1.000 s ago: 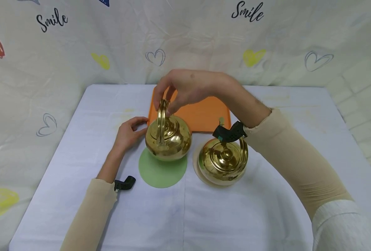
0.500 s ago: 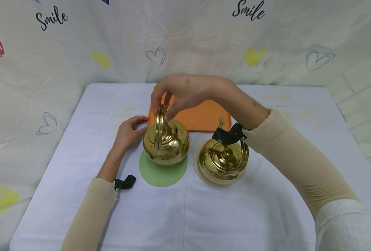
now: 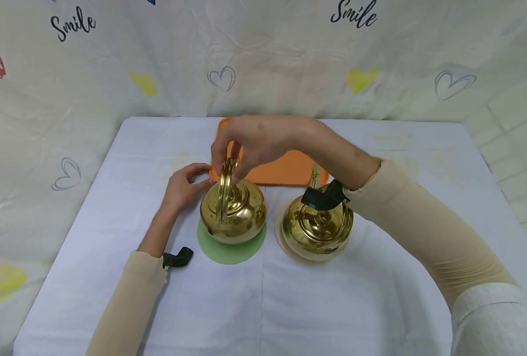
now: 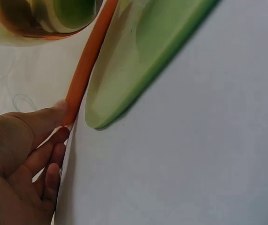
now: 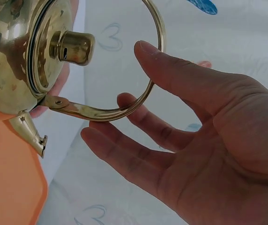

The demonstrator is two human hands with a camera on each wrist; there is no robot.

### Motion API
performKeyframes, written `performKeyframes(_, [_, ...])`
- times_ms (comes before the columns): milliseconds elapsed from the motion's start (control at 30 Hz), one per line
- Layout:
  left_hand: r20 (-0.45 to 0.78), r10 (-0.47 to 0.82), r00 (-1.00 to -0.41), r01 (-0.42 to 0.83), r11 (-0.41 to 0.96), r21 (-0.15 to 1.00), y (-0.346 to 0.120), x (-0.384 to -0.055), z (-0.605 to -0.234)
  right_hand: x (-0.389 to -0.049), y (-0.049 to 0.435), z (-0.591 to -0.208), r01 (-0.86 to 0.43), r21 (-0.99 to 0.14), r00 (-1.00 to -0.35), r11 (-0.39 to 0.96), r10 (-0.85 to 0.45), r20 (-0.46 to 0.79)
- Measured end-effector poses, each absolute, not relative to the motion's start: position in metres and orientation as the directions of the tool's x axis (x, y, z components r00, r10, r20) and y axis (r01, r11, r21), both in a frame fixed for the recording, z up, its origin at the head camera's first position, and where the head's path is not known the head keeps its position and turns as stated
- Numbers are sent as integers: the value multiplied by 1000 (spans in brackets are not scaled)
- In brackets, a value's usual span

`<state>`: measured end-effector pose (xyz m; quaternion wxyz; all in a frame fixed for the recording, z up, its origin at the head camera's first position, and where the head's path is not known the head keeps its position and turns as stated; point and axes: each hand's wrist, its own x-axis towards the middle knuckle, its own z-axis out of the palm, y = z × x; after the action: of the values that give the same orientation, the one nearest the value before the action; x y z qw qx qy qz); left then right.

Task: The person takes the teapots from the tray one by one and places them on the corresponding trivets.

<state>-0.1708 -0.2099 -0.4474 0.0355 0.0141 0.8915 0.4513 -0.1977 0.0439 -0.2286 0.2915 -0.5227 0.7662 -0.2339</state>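
In the head view, a shiny brass kettle (image 3: 233, 220) hangs low over the green round mat (image 3: 232, 254), its underside apart from the mat's near edge. My right hand (image 3: 256, 141) holds its arched handle (image 3: 223, 198) from above. The right wrist view shows the thumb on one side of the handle (image 5: 124, 111) and the fingers on the other. My left hand (image 3: 183, 188) pinches the left edge of an orange tray (image 3: 285, 168); the thumb lies on its rim (image 4: 80, 84) in the left wrist view.
To the right, a second brass kettle (image 3: 318, 230) stands on a beige round mat (image 3: 278, 232), partly covered by the right wrist's camera (image 3: 323, 197). A white cloth (image 3: 357, 306) covers the table. Behind it hangs a patterned sheet (image 3: 281, 64).
The held kettle has come down and toward me over the green mat, my right hand lowering with it. The left hand, tray and second kettle have stayed in place.
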Motion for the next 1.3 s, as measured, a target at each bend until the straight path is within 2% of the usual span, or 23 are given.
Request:
performKeyframes(267, [-48, 59, -997, -2, 606, 795, -209, -172, -447, -194, 42, -234, -669, -674, -243, 314, -949, -201])
performKeyframes(533, [-40, 55, -998, 1, 604, 797, -209, -171, -446, -187, 39, -234, -691, -617, -265, 377, -926, -269])
performKeyframes(733, [-47, 49, -998, -7, 612, 791, -209, -172, -446, -182, 37, -235, -688, -618, -264, 380, -925, -275])
performKeyframes(1033, [-43, 52, -998, -3, 603, 798, -209, -171, -446, -179, 34, -237, -688, -589, -298, 424, -905, -302])
performKeyframes(1300, [-37, 51, -998, 3, 619, 785, -210, -173, -447, -176, 33, -238, -700, -585, -259, 409, -909, -327])
